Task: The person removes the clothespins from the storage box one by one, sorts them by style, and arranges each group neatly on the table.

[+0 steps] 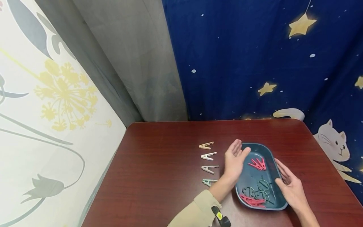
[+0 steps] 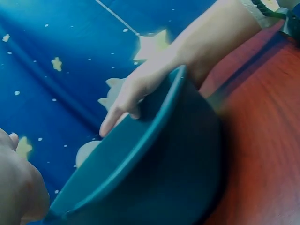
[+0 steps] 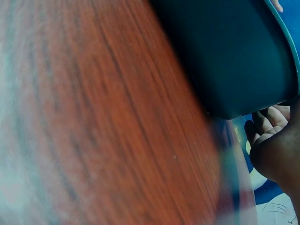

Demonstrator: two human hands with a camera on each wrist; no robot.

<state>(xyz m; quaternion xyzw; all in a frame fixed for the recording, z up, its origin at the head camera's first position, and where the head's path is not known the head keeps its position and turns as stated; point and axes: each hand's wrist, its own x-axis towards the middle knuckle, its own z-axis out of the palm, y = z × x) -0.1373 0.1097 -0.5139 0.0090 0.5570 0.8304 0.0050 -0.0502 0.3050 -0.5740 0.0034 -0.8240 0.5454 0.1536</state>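
A deep blue-green plastic tray (image 1: 250, 175) stands on the table. Inside lie red clothespins (image 1: 258, 164) fanned out toward the back, more red clothespins (image 1: 252, 201) at the front, and a tangle of dark green, wire-like pieces (image 1: 263, 186) whose kind is unclear. My right hand (image 1: 290, 186) grips the tray's right wall, thumb at the rim and fingers along the outside. Beside the left wall is my left hand (image 1: 234, 162), fingers extended and holding nothing; contact with the rim cannot be made out.
Left of the tray runs a column of single clothespins: beige (image 1: 206, 145), white (image 1: 208, 156), grey (image 1: 210, 169) and mint green (image 1: 209, 182), the last partly behind my left forearm. A brown wooden table (image 1: 158, 170) lies beneath, with curtains (image 1: 241, 63) behind it.
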